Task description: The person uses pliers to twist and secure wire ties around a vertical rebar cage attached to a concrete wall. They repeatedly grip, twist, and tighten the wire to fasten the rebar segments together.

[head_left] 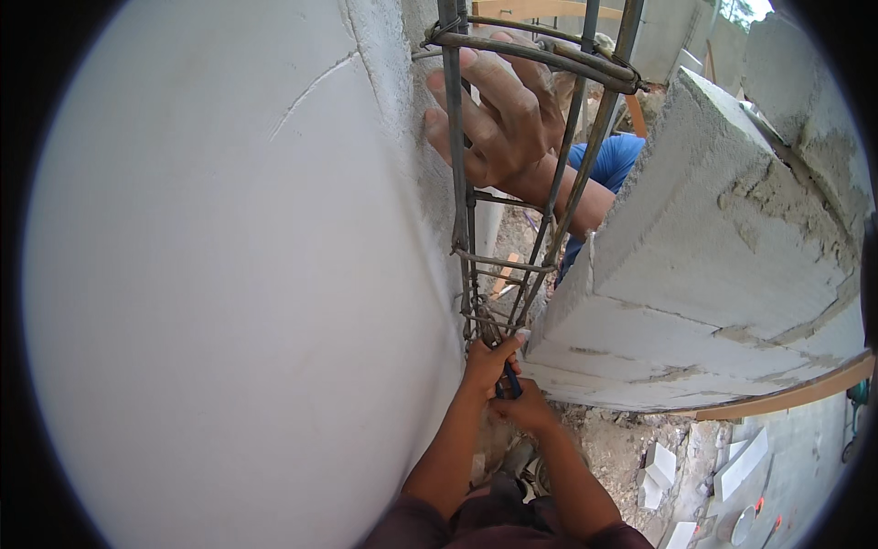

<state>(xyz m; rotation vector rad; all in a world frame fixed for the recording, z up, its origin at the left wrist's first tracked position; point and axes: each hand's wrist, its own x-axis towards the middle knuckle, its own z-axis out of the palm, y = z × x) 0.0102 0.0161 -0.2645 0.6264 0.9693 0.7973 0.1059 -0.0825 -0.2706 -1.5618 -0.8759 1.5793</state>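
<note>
Low in the gap between two walls, my left hand [491, 363] is closed around a pair of pliers with blue handles [508, 380]. Their dark jaws point up at a thin stirrup near the bottom of the rebar cage [503, 267]. My right hand [528, 407] is closed at the lower end of the handles, just below the left. The cage is a tall column of steel bars tied with square stirrups. Higher up, a co-worker's hand [512, 114] reaches in from the right with fingers spread around the bars. What the jaws grip is too small to tell.
A smooth white wall [238, 274] rises close on my left. On the right stands a block wall [677, 238] with rough mortar joints. A co-worker's blue clothing [615, 160] shows behind the cage. Block offcuts [741, 465] and a white bucket [743, 523] lie on the ground at lower right.
</note>
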